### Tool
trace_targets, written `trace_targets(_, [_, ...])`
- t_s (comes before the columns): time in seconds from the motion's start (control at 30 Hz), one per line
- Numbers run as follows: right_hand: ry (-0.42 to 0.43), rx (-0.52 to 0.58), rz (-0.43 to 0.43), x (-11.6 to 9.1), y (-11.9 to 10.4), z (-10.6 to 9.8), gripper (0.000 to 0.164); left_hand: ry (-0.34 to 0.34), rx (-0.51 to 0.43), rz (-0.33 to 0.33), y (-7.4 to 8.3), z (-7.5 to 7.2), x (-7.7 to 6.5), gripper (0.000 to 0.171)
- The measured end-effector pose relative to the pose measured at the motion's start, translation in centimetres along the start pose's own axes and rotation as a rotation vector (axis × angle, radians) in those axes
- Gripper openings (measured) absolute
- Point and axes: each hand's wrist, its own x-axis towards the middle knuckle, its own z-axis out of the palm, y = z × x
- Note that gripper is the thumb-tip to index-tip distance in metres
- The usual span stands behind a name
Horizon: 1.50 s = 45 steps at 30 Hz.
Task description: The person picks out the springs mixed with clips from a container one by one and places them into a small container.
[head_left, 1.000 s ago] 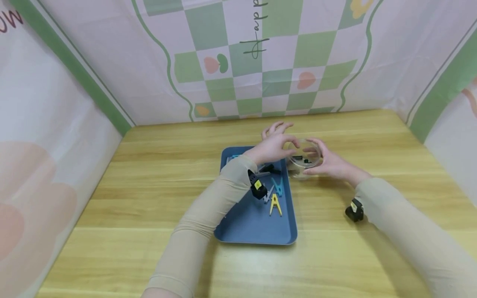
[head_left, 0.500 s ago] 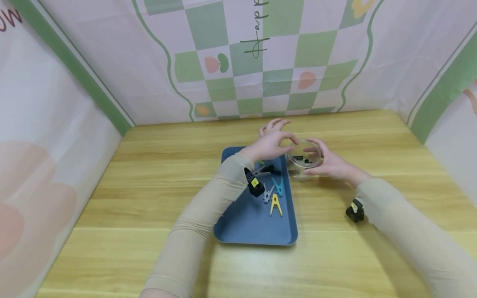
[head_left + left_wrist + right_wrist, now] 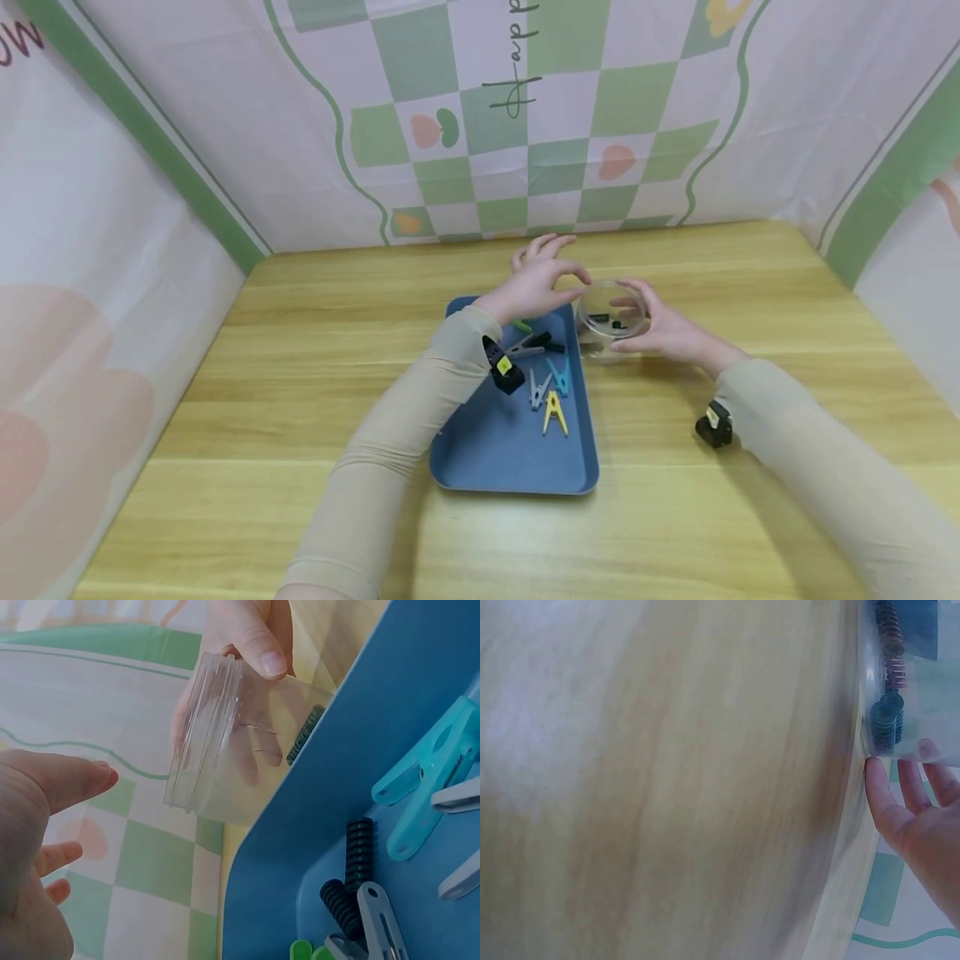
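Observation:
My right hand (image 3: 663, 329) grips a clear jar (image 3: 600, 343) from its right side, thumb and fingers around its wall. Dark coil springs (image 3: 885, 724) and a reddish spring (image 3: 895, 671) lie at the jar's bottom. Left of the jar's open mouth, my left hand (image 3: 531, 285) hovers over the far end of a blue tray (image 3: 517, 475). Its thumb and index finger are bent towards each other, and I see nothing held. In the left wrist view, two dark springs (image 3: 359, 851) lie inside the tray, touching a grey clothespin (image 3: 381, 922).
More clothespins lie in the tray: a yellow one (image 3: 553, 412), a teal one (image 3: 559, 377), another grey one (image 3: 538, 389) and a green one (image 3: 522, 326). The tray stands beside the jar on a wooden table (image 3: 330, 375). A patterned cloth (image 3: 495, 167) hangs behind.
My left hand has drawn away from the jar's mouth, leftwards over the tray, uncovering more of the clothespins. The right hand and the jar have stayed in place.

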Motion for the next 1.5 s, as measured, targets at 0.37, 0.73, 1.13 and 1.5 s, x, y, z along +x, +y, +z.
trace_targets(0.37, [0.008, 0.009, -0.011, 0.0, 0.0, 0.1, 0.101, -0.008, -0.005, 0.042, -1.2, 0.1, -0.8, 0.025])
trace_targets(0.73, [0.024, -0.009, -0.035, 0.1, 0.2, 0.2, 0.103, 0.026, -0.031, 0.088, -2.3, 0.3, -1.4, 0.024])
trace_targets(1.13, [0.011, 0.0, -0.016, 0.1, 0.1, 0.1, 0.103, -0.025, 0.029, 0.109, -3.7, 1.9, -2.6, 0.04])
trace_targets(1.5, [0.01, 0.002, -0.009, 0.0, 0.1, 0.0, 0.103, -0.101, 0.114, 0.092, -4.6, 3.6, -2.9, 0.042])
